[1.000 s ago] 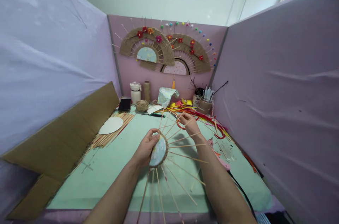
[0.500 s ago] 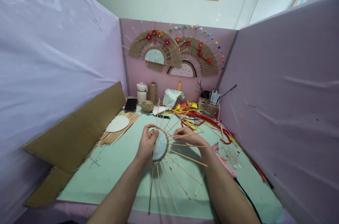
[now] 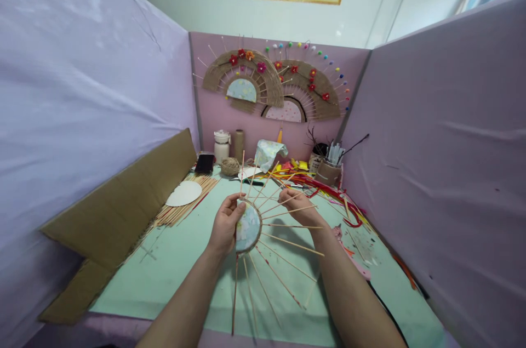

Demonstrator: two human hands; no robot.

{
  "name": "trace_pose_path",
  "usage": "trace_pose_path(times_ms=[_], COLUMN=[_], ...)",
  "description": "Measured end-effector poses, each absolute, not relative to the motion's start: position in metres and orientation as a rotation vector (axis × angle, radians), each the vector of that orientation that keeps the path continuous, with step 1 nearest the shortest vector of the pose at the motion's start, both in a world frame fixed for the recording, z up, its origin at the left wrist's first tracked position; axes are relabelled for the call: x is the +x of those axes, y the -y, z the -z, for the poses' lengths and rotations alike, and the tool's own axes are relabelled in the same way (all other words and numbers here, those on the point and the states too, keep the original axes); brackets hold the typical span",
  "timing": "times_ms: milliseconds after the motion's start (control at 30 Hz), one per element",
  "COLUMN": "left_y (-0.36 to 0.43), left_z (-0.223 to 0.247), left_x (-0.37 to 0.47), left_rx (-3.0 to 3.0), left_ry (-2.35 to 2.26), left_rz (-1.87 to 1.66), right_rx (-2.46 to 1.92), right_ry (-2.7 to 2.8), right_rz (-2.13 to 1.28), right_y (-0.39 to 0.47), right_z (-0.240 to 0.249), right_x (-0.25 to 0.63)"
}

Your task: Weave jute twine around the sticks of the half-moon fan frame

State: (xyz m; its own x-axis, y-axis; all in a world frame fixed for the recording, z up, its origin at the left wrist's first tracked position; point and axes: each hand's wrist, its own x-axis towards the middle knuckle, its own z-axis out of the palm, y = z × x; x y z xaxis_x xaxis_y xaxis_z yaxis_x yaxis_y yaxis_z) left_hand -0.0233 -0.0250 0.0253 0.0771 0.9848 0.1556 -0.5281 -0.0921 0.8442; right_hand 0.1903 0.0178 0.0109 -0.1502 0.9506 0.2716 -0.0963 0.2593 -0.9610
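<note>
Fan (image 3: 250,228) pinched in my left hand (image 3: 227,222), thread (image 3: 267,198), probably, pinched in my right hand (image 3: 296,206) behind some sticks (image 3: 291,226).

Premises: handicraft work booth, screened by purple partitions (image 3: 444,134). Evidence: green-covered worktop (image 3: 172,277) carrying a twine ball (image 3: 230,166), loose sticks (image 3: 206,188) and a pink corded tool (image 3: 363,271); above it, a half-round piece (image 3: 249,229) with radiating spokes (image 3: 293,226); two flower-trimmed fan shapes (image 3: 271,80) displayed on the rear panel (image 3: 224,120).
</note>
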Motion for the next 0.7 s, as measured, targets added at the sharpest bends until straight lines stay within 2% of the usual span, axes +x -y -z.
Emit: trace_pose_path(times_ms=[467,700], left_y=[0.0244,0.0208], left_z=[-0.0267,-0.0242], left_x=[-0.0244,-0.0255], left_rx=[0.887,0.807], left_ry=[-0.594,-0.585], left_rz=[-1.454,-1.437], right_rx=[-0.894,-0.671], right_ry=[1.466,1.298], right_rz=[-1.319,-1.371], right_y=[-0.0173,-0.0158], right_z=[-0.0061,-0.0124], right_x=[0.1876,0.1876])
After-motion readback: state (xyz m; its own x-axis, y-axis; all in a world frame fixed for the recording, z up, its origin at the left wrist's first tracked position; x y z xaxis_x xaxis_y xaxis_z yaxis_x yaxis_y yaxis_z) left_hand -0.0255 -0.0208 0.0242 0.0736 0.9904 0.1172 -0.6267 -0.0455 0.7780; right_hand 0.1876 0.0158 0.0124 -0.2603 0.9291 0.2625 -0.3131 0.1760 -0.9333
